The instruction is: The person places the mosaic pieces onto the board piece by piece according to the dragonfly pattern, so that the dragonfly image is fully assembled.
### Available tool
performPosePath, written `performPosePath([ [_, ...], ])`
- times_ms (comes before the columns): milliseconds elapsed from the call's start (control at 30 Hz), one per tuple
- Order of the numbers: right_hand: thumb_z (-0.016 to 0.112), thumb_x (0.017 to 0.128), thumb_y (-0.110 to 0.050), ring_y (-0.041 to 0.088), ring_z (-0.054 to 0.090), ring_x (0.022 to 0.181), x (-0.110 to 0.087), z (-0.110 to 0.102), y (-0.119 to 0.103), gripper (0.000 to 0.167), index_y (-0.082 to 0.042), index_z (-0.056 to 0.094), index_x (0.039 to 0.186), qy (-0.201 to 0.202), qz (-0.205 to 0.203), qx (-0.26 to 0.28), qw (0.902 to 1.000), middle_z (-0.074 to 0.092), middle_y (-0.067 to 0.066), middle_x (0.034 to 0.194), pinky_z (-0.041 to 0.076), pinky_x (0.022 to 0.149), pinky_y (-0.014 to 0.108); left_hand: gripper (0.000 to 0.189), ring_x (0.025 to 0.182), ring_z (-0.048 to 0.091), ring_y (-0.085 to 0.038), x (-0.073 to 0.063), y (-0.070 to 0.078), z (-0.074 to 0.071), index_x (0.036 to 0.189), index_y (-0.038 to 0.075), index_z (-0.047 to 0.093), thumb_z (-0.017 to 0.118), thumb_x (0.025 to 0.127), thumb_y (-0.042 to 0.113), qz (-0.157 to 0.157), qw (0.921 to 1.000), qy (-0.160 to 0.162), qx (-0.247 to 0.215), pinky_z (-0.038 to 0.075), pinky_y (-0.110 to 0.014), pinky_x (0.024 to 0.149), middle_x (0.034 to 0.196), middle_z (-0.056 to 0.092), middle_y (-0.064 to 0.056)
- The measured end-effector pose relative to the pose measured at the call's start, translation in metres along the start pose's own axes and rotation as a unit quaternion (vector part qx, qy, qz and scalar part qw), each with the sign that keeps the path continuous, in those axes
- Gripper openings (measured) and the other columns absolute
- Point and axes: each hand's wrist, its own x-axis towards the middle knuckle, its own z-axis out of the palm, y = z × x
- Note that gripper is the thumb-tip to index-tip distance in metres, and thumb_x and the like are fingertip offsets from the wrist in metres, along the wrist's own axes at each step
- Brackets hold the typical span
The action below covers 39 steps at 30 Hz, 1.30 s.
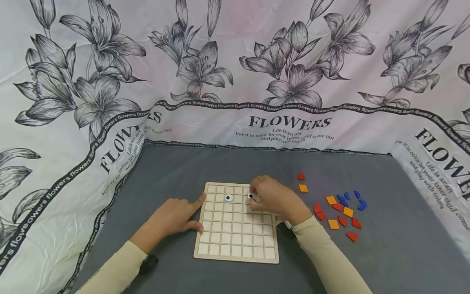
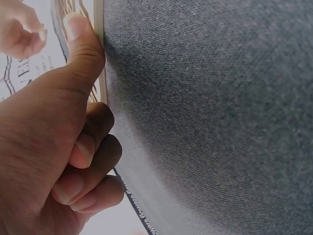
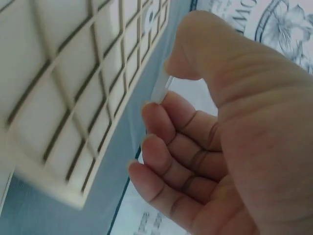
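A square wooden grid board [image 1: 225,226] lies on the grey cloth in front of me. One googly eye [image 1: 229,198] sits in a cell near its top, left of the middle. My right hand [image 1: 273,200] pinches a second googly eye [image 1: 251,195] between thumb and fingertips, over the board's upper right part. Seen edge-on in the right wrist view, this eye is a thin white disc [image 3: 161,89]. My left hand [image 1: 172,218] touches the board's left edge with extended index finger and thumb [image 2: 83,44]; its other fingers are curled under.
Loose flat pieces lie right of the board: red quarter shapes [image 1: 352,236], orange squares [image 1: 333,224] and blue curved pieces [image 1: 362,204]. A white cloth with printed flowers [image 1: 293,81] stands behind and at both sides of the grey surface [image 1: 176,167].
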Motion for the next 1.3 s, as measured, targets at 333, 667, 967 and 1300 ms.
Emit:
performPosePath([
  [333, 0.075, 0.089, -0.02, 0.023, 0.062, 0.089, 0.023, 0.023, -0.016, 0.016, -0.007, 0.068, 0.095, -0.007, 0.014, -0.026, 0.9995, 0.062, 0.001, 0.091, 0.053, 0.075, 0.038, 0.102, 0.055, 0.049, -0.018, -0.001, 0.004, 0.002, 0.163, 0.006, 0.042, 0.07, 0.086, 0.066, 0.002, 1.0, 0.002, -0.002, 0.045, -0.04, 0.058, 0.063, 0.05, -0.001],
  [667, 0.073, 0.084, -0.013, 0.024, 0.063, 0.09, 0.03, 0.034, -0.02, 0.014, -0.006, 0.07, 0.096, -0.008, 0.018, -0.037, 0.9991, 0.065, 0.004, 0.095, 0.054, 0.08, 0.039, 0.101, 0.057, 0.053, -0.019, 0.0, 0.002, 0.004, 0.162, 0.006, 0.042, 0.07, 0.086, 0.066, 0.005, 1.0, 0.004, -0.002, 0.047, -0.04, 0.059, 0.065, 0.054, -0.002],
  [967, 0.075, 0.087, -0.016, 0.022, 0.065, 0.09, 0.033, 0.033, -0.025, 0.017, -0.009, 0.074, 0.102, -0.009, 0.001, -0.097, 0.9952, 0.068, 0.002, 0.098, 0.055, 0.081, 0.039, 0.1, 0.052, 0.044, -0.014, -0.002, 0.001, 0.002, 0.163, 0.006, 0.042, 0.071, 0.087, 0.065, 0.001, 1.0, 0.003, -0.009, 0.042, -0.038, 0.055, 0.061, 0.047, 0.0],
  [1300, 0.08, 0.093, -0.018, 0.022, 0.066, 0.09, 0.032, 0.028, -0.035, 0.014, -0.008, 0.075, 0.102, -0.01, 0.023, -0.121, 0.9923, 0.068, 0.003, 0.098, 0.056, 0.083, 0.042, 0.101, 0.051, 0.044, -0.014, -0.002, 0.0, 0.003, 0.163, 0.006, 0.04, 0.07, 0.087, 0.065, 0.002, 0.9999, 0.006, -0.011, 0.042, -0.038, 0.054, 0.061, 0.047, 0.0],
])
